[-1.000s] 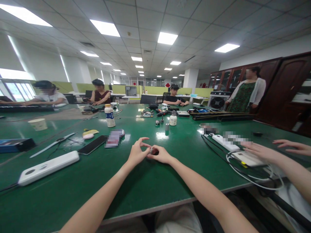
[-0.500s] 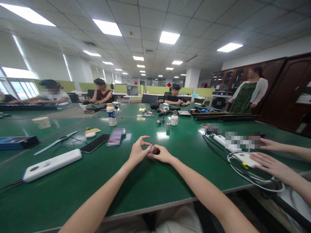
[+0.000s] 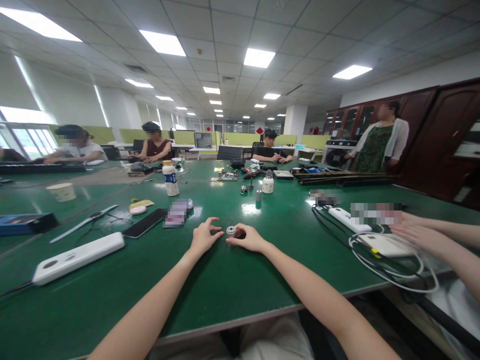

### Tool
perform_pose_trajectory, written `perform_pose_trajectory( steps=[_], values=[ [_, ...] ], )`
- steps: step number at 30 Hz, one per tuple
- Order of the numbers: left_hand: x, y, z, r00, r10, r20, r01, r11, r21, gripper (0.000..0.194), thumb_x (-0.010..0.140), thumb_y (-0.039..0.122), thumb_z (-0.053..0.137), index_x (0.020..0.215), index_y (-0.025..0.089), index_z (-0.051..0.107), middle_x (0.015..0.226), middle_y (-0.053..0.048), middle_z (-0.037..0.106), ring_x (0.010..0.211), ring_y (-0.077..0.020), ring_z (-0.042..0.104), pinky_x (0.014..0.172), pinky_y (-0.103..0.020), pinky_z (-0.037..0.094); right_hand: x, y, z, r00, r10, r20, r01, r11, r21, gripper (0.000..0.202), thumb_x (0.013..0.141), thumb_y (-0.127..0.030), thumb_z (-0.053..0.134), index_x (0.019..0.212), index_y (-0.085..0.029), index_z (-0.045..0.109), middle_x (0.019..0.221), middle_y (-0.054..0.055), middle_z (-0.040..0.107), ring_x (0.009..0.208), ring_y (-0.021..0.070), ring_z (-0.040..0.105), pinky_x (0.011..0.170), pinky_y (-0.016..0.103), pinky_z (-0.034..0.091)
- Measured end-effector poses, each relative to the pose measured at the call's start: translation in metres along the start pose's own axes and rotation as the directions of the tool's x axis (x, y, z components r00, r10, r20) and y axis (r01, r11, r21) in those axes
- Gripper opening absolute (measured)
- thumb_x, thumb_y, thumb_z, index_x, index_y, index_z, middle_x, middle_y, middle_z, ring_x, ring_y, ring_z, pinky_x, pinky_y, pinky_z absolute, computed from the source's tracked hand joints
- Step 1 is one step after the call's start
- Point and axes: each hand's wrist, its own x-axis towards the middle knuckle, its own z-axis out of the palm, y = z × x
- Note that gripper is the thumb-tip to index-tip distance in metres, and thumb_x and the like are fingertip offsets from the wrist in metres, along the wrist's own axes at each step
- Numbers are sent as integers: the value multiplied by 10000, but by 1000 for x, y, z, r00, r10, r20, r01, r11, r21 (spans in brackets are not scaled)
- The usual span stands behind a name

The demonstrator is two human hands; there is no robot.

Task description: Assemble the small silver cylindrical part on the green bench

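Observation:
A small silver metal cylinder [image 3: 231, 232] with a ringed, holed top stands upright on the green table. My right hand [image 3: 248, 238] has its thumb and fingers curled round the cylinder's right side, gripping it; the far fingertips are partly hidden. Just left of the cylinder is my left hand [image 3: 204, 236], holding nothing. Its thumb and fingers are apart, with a small gap to the metal. Farther back stand another grey metal cylinder [image 3: 258, 195] and a few small metal parts [image 3: 244, 189], beside a small white bottle [image 3: 267, 184].
On the left lie a white power strip [image 3: 79, 257], a black phone [image 3: 144, 223] and a blurred pinkish item [image 3: 179, 213]; a drink bottle [image 3: 171, 181] stands behind. Another person's hands [image 3: 423, 232] work at the right near cables and a white box [image 3: 390, 244]. Several people are around the table.
My left hand has come off the cylinder and moved a little left, leaving the cylinder's top in view. My right hand stays at it. The neighbour's hands have shifted.

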Motion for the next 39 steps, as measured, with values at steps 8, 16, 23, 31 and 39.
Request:
perform_pose_trajectory(
  steps=[8, 16, 23, 31, 39],
  values=[
    [-6, 35, -6, 964, 125, -233, -153, 982, -109, 368, 798, 347, 680, 1128, 232, 566, 866, -35, 788, 1004, -270, 703, 965, -435, 452, -1, -3, 0, 1000, -4, 7, 4, 1000, 17, 401, 688, -471, 809, 922, -191, 643, 810, 1, 663, 750, 158, 610, 736, 294, 494],
    [-15, 56, 0, 960, 229, -159, -252, 957, -144, 395, 788, 274, 687, 1155, 220, 551, 825, -29, 783, 944, -269, 698, 920, -436, 461, 0, 2, 1, 1000, -16, 4, 16, 1000, 15, 378, 704, -465, 795, 904, -185, 638, 796, -5, 649, 724, 149, 592, 730, 289, 489],
    [-15, 57, -5, 950, 228, -212, -249, 966, -75, 376, 786, 257, 680, 1140, 227, 559, 841, -27, 784, 980, -280, 681, 954, -461, 433, 0, 0, 0, 1000, -8, 11, 8, 1000, 18, 396, 699, -476, 800, 927, -190, 646, 821, -1, 666, 755, 152, 607, 737, 283, 496],
    [-15, 56, -7, 974, 196, -115, -211, 969, -129, 395, 796, 301, 663, 1166, 221, 551, 862, -41, 786, 1006, -277, 695, 971, -438, 455, 0, -1, 0, 1000, -9, 12, 9, 1000, 11, 374, 708, -464, 797, 921, -195, 648, 844, 6, 680, 775, 163, 621, 762, 300, 504],
    [-15, 58, -4, 975, 211, -66, -218, 966, -137, 395, 777, 236, 626, 1165, 222, 558, 951, -47, 779, 1064, -265, 676, 984, -439, 452, 0, 2, 0, 1000, -17, 23, 16, 1000, 26, 373, 715, -430, 795, 943, -183, 634, 828, 3, 664, 753, 153, 610, 741, 289, 495]
  ],
)
